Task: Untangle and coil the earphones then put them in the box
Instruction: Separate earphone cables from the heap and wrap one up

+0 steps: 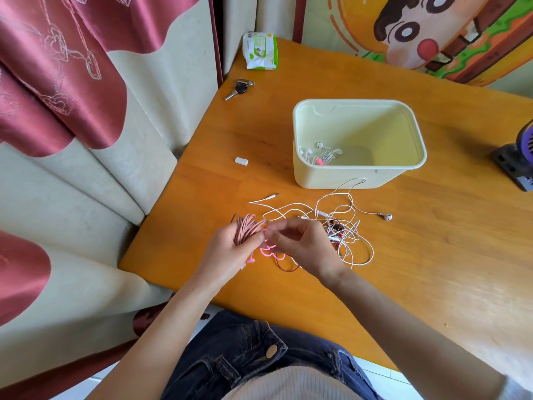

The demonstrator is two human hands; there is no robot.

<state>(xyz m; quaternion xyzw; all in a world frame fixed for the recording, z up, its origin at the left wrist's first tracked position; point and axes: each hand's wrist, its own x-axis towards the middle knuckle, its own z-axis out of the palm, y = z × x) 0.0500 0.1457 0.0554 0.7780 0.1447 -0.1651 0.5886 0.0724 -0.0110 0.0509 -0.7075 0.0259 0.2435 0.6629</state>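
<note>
1. Gripped in the left hand [227,255], fingers curled round one side, just above the orange wooden table [403,255]: a coiled bundle of dusty-pink earphone cord [245,230]. Light and limp, and likely to spring open if let go. Best clamped across all the loops at once.
2. Hanging between the hands: a bright neon-pink looped tie [272,253]. Thin and bendable by the look of it, probably meant to bind the coil.
3. Right hand [302,246]: thumb and forefinger pressed together at the coil's right edge, pinching what looks like the tie's upper end.
4. Lying on the table beside that hand: a tangle of thin white earphone cables [346,223], with a dark red cord mixed in. Soft, slick and quick to knot. Better teased out from the free plug or earbud than tugged mid-length, since the joints at the buds are probably fragile.
5. Farther back and to the right: a pale cream rectangular plastic box [331,180], open. Inside, at its near left corner, a coiled white earphone set [320,155].
</note>
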